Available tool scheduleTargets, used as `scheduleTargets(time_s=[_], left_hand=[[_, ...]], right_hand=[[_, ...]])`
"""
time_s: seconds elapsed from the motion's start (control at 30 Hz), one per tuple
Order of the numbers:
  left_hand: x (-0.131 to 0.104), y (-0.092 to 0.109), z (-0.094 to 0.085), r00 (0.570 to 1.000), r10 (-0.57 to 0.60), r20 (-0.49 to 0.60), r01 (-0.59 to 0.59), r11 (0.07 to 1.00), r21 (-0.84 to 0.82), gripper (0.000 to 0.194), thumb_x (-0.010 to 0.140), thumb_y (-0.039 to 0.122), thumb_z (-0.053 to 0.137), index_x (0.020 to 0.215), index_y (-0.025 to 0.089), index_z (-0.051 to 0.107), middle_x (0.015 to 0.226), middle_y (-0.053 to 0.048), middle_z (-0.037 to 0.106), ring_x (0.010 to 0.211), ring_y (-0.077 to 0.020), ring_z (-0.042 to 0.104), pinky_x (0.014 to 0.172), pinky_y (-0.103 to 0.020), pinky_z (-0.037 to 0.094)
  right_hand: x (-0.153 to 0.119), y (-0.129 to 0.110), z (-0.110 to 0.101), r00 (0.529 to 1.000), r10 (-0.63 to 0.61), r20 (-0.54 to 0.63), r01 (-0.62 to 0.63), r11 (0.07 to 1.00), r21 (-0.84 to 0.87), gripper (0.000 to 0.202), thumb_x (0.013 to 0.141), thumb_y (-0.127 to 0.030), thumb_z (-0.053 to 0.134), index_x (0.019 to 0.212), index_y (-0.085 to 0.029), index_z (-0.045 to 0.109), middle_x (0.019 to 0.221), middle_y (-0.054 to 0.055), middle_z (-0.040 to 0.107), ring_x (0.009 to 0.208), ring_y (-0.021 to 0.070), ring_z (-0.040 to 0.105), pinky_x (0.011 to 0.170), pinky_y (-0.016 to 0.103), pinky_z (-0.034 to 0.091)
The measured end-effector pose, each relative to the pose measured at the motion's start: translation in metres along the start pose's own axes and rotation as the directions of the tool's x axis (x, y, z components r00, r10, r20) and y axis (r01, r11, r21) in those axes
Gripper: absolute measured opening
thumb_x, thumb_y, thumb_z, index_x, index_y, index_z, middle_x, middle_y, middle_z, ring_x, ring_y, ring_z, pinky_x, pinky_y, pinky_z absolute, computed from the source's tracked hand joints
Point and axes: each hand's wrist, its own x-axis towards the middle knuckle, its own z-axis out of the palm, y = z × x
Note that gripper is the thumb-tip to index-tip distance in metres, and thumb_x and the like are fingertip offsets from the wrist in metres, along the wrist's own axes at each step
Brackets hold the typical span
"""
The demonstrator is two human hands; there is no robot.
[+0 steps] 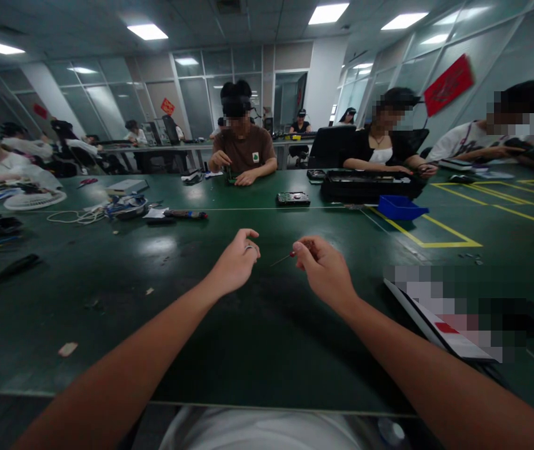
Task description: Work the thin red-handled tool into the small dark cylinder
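My right hand is closed around a small screwdriver, whose reddish handle end shows at the fingertips. Its thin shaft points left, toward my left hand. That left hand hovers over the green table with fingers curved and apart, a ring on one finger, and nothing visible in it. A gap separates the two hands, and the screwdriver tip lies in it without touching the left hand. Beyond them a dark rectangular device rests on the table.
Right of my forearm lies a white and red flat item. A blue bin stands at the far right. Cables and tools lie at the left, with a black tool beside them. Several people sit around the tables.
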Motion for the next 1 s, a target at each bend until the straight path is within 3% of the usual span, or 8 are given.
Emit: scheduleTargets(time_s=[0.17, 0.33, 0.47, 0.67, 0.77, 1.0], left_hand=[[-0.004, -0.019, 0.007, 0.992, 0.073, 0.099, -0.093, 0.972, 0.216, 0.036, 0.088, 0.014, 0.039, 0.123, 0.019, 0.046, 0.093, -0.004, 0.062, 0.084, -0.0187, 0.058, 0.083, -0.035, 0.044], [-0.007, -0.025, 0.004, 0.988, 0.067, 0.140, -0.094, 0.976, 0.196, 0.037, 0.089, 0.019, 0.043, 0.125, 0.019, 0.048, 0.105, -0.006, 0.061, 0.094, -0.0207, 0.058, 0.087, -0.037, 0.045], [-0.007, -0.035, 0.008, 0.985, 0.093, 0.142, -0.124, 0.966, 0.229, 0.055, 0.079, 0.007, 0.052, 0.132, 0.016, 0.043, 0.118, -0.010, 0.059, 0.107, -0.0226, 0.058, 0.099, -0.040, 0.045], [-0.003, -0.046, 0.009, 0.970, 0.205, 0.130, -0.231, 0.942, 0.244, 0.035, 0.087, 0.012, 0.060, 0.120, 0.020, 0.060, 0.125, -0.009, 0.063, 0.119, -0.0241, 0.057, 0.109, -0.043, 0.042], [-0.002, -0.048, 0.007, 0.953, 0.272, 0.135, -0.297, 0.927, 0.227, 0.033, 0.087, 0.013, 0.063, 0.118, 0.022, 0.064, 0.124, -0.006, 0.065, 0.119, -0.0233, 0.058, 0.109, -0.042, 0.043], [-0.004, -0.048, 0.006, 0.972, 0.208, 0.106, -0.229, 0.937, 0.262, 0.037, 0.085, 0.019, 0.071, 0.121, 0.024, 0.066, 0.120, -0.005, 0.069, 0.114, -0.0259, 0.061, 0.104, -0.044, 0.044]], right_hand=[[-0.001, 0.002, 0.002, 1.000, -0.019, -0.014, 0.020, 0.999, 0.035, 0.025, 0.095, -0.045, 0.055, 0.098, -0.022, 0.064, 0.077, 0.003, 0.069, 0.071, 0.0199, 0.066, 0.065, 0.033, 0.048], [-0.001, 0.001, 0.003, 1.000, -0.030, 0.006, 0.029, 0.998, 0.055, 0.024, 0.093, -0.042, 0.058, 0.099, -0.021, 0.066, 0.082, 0.004, 0.071, 0.074, 0.0199, 0.068, 0.068, 0.033, 0.050], [-0.002, 0.001, 0.002, 0.998, -0.048, 0.028, 0.047, 0.999, 0.025, 0.027, 0.094, -0.045, 0.057, 0.091, -0.021, 0.069, 0.077, 0.004, 0.071, 0.071, 0.0195, 0.067, 0.065, 0.033, 0.049], [-0.005, 0.001, 0.002, 0.997, -0.078, -0.015, 0.079, 0.975, 0.209, 0.026, 0.093, -0.044, 0.058, 0.102, -0.022, 0.067, 0.088, 0.005, 0.075, 0.081, 0.0210, 0.072, 0.075, 0.036, 0.056], [-0.006, 0.002, 0.002, 0.996, -0.093, -0.006, 0.092, 0.972, 0.215, 0.025, 0.093, -0.043, 0.059, 0.105, -0.022, 0.067, 0.091, 0.006, 0.076, 0.085, 0.0218, 0.073, 0.077, 0.038, 0.057], [-0.005, 0.007, 0.004, 0.993, -0.112, 0.025, 0.108, 0.985, 0.132, 0.022, 0.095, -0.040, 0.057, 0.103, -0.022, 0.066, 0.093, 0.006, 0.077, 0.089, 0.0229, 0.074, 0.080, 0.039, 0.057]])
